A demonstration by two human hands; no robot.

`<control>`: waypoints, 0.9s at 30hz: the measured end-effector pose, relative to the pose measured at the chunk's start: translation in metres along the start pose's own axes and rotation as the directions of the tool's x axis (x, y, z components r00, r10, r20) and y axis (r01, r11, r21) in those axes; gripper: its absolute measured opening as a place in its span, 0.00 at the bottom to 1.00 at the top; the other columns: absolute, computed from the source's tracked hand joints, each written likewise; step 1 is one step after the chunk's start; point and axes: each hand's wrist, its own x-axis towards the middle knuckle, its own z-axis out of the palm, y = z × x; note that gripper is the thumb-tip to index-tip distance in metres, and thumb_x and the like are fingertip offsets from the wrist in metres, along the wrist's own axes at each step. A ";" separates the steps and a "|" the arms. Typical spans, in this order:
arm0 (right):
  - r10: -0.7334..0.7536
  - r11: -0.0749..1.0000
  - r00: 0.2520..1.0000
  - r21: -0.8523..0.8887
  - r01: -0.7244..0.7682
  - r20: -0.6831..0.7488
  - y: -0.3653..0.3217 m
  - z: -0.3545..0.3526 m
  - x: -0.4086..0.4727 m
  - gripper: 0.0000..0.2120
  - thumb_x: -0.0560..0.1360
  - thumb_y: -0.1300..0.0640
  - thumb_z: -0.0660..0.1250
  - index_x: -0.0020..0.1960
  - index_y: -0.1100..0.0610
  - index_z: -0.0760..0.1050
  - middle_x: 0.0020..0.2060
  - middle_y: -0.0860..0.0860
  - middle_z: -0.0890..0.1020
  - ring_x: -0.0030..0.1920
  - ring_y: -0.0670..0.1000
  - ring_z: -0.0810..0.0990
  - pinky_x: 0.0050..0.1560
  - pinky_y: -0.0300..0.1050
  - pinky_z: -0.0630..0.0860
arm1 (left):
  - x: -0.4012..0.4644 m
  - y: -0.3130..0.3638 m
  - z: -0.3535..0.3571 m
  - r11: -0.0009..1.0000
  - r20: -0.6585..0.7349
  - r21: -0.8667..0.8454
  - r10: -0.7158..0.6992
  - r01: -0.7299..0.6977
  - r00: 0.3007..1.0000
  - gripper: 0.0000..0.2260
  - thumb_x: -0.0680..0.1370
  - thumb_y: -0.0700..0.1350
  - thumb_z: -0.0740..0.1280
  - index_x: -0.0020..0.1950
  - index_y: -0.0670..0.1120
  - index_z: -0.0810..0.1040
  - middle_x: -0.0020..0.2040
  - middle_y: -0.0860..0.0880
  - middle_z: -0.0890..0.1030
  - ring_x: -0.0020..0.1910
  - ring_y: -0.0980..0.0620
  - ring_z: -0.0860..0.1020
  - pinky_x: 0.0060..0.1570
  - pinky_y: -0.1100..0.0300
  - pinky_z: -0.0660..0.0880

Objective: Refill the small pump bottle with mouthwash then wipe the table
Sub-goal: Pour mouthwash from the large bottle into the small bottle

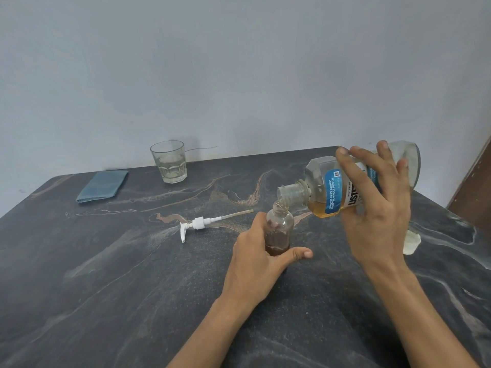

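- A folded blue cloth (103,186) lies far left on the dark table (106,288); right of it stands a glass (169,161).
- The pump head (198,223) lies mid-table.
- The left hand (259,264) wraps the upright small bottle (279,229).
- The right hand (377,203) grips the mouthwash bottle (329,191), tipped, mouth over the small bottle's neck.
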 end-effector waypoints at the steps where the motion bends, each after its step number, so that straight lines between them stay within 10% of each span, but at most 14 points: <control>1: -0.001 1.000 1.000 -0.001 0.001 -0.004 0.000 0.000 0.000 0.40 0.63 0.79 0.69 0.69 0.52 0.67 0.63 0.52 0.71 0.72 0.53 0.60 0.75 0.42 0.44 | 0.000 0.000 0.000 1.000 0.001 0.001 -0.002 0.002 1.000 0.30 0.62 0.68 0.72 0.56 0.53 0.71 0.51 0.58 0.80 0.50 0.58 0.78 0.50 0.60 0.78; 27: -0.009 0.997 1.000 -0.083 0.007 -0.018 -0.001 -0.001 0.001 0.39 0.64 0.75 0.73 0.68 0.49 0.66 0.63 0.52 0.73 0.71 0.51 0.62 0.74 0.51 0.44 | 0.000 0.000 0.000 1.000 0.001 -0.020 -0.009 0.009 1.000 0.31 0.61 0.70 0.72 0.54 0.53 0.71 0.47 0.58 0.80 0.47 0.56 0.79 0.48 0.54 0.78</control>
